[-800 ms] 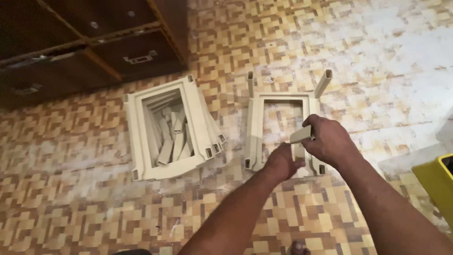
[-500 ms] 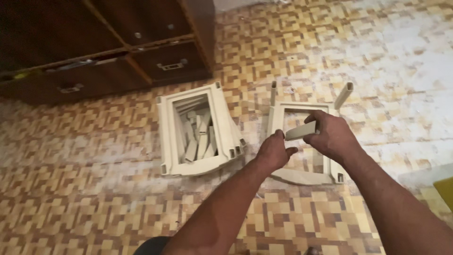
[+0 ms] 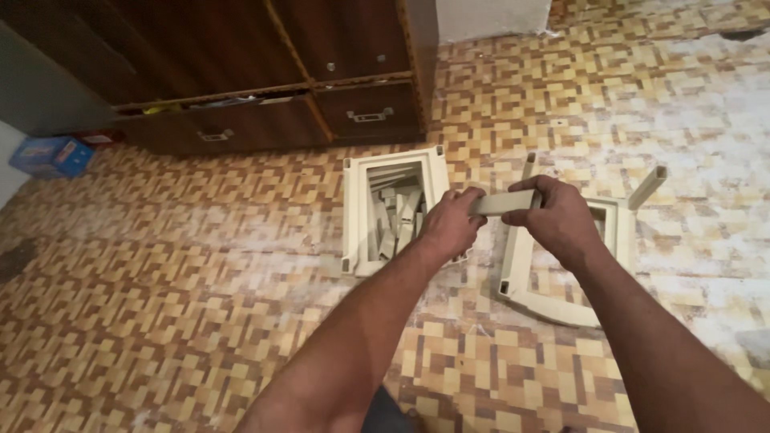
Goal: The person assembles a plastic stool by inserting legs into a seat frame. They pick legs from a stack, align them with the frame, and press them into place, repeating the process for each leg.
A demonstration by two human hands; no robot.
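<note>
Both hands, left hand (image 3: 451, 224) and right hand (image 3: 555, 218), pinch opposite ends of a beige plastic bar (image 3: 503, 202), holding it level above the floor (image 3: 200, 321) between two upturned stools (image 3: 393, 210).

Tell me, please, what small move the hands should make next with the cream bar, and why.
Probably lower the cream bar toward the open frame on the floor. The left hand and right hand grip its two ends, holding it level in the air between the frame and the box of similar pieces, touching neither.
</note>
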